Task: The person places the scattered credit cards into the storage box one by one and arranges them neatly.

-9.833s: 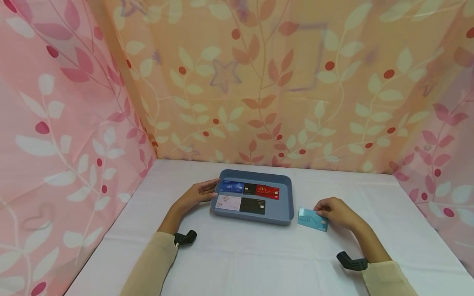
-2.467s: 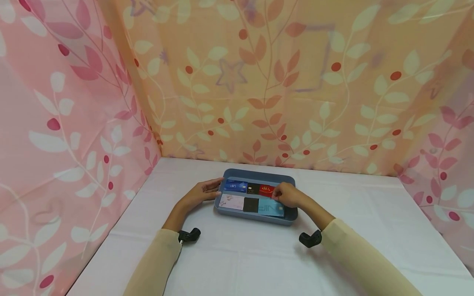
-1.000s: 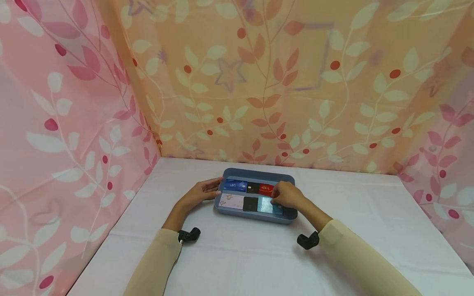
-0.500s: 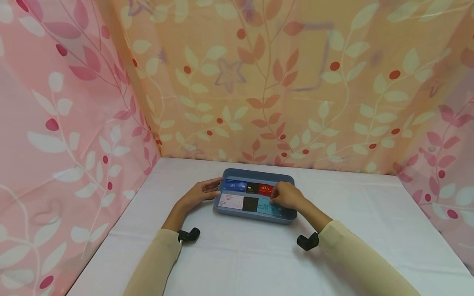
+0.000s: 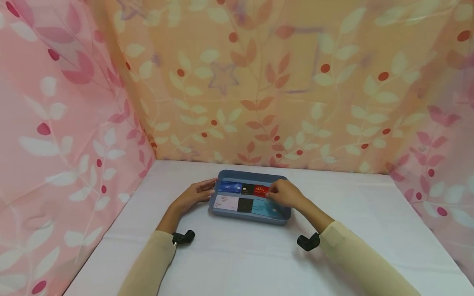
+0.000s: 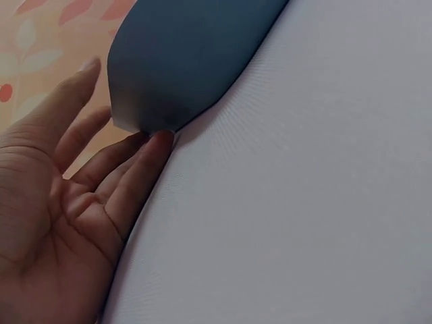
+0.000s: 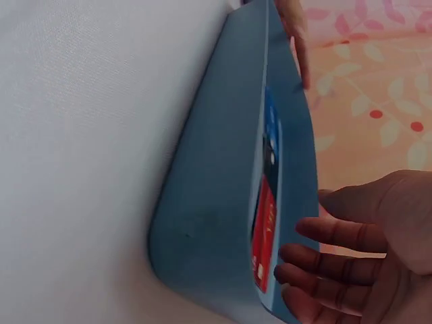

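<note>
A blue-grey tray [image 5: 244, 218] holds two rows of cards. At the back lie a blue card [image 5: 230, 187], a black card [image 5: 247, 188] and a red card [image 5: 261, 190] overlapping it. The front row has a pale floral card [image 5: 226, 202], another black card [image 5: 245, 205] and a teal card [image 5: 264, 208] lapping over its right part. My left hand [image 5: 189, 199] rests its fingertips against the tray's left end. Over the tray's right end, my right hand [image 5: 288, 193] has its fingertips by the red and teal cards; its fingers [image 7: 337, 266] are loosely bent, holding nothing.
A white cloth [image 5: 237, 259] covers the table. Patterned fabric hangs at the back [image 5: 222, 102] and along both sides. Each wrist wears a black camera mount, one on the left [image 5: 184, 237] and one on the right [image 5: 308, 241].
My right hand has carried the teal card from the table right of the tray into the front row, adjusted it there and let it go. My left hand stays at the tray's left end.
</note>
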Available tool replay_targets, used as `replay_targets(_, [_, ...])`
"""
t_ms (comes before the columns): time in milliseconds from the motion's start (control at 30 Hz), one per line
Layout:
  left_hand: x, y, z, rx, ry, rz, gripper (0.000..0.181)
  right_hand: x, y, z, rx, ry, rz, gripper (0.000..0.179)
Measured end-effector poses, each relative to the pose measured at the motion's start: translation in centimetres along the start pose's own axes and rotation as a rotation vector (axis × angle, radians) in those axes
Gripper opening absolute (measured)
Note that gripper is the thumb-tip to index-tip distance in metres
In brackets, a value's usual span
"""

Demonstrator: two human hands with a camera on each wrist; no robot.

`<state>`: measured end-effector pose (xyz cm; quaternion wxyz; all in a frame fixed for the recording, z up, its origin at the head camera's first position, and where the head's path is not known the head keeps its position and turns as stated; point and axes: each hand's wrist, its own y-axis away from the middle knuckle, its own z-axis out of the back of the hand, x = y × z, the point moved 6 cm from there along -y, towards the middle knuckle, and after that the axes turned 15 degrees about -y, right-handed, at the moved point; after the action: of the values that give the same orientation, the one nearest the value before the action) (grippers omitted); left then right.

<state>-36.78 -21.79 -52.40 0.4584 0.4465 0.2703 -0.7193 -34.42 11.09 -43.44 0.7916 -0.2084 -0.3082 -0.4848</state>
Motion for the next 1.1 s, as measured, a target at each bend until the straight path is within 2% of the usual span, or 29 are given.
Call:
replay_targets(167, [0.3, 0.3, 1.0, 0.009, 0.028, 0.044, 0.057, 0.8, 0.2, 1.2, -0.022, -0.021, 0.021, 0.021])
replay_targets(333, [-1.0, 0.7, 2.7, 0.048, -0.021, 0.039, 0.058, 1.3, 0.8, 3.1, -0.047, -0.012, 0.01, 0.03])
replay_targets(500, [-2.8, 1.3, 5.1, 0.055, -0.202, -0.006, 0.056, 1.4, 1.4, 5.2, -0.091, 0.007, -0.014, 0.038])
replay_targets(733, [-5.2, 1.8, 7.9, 0.026, -0.419, -0.064, 0.058, 1.1, 2.6, 8.3, -0.168, 0.061, -0.027, 0.05])
replay_targets(833, [-6.2, 1.9, 8.9, -0.009, -0.527, -0.071, 0.062, 0.5, 3.3, 9.6, -0.197, 0.104, -0.043, 0.059])
replay_targets(1000, [-8.0, 1.9, 10.8, -0.085, -0.632, -0.101, 0.064, -0.1, 4.4, 11.4, -0.22, 0.143, -0.046, 0.072])
replay_targets(1100, [-8.7, 2.0, 12.1, -0.152, -0.77, -0.092, 0.067, -0.6, 4.9, 12.6, -0.241, 0.144, -0.053, 0.073])
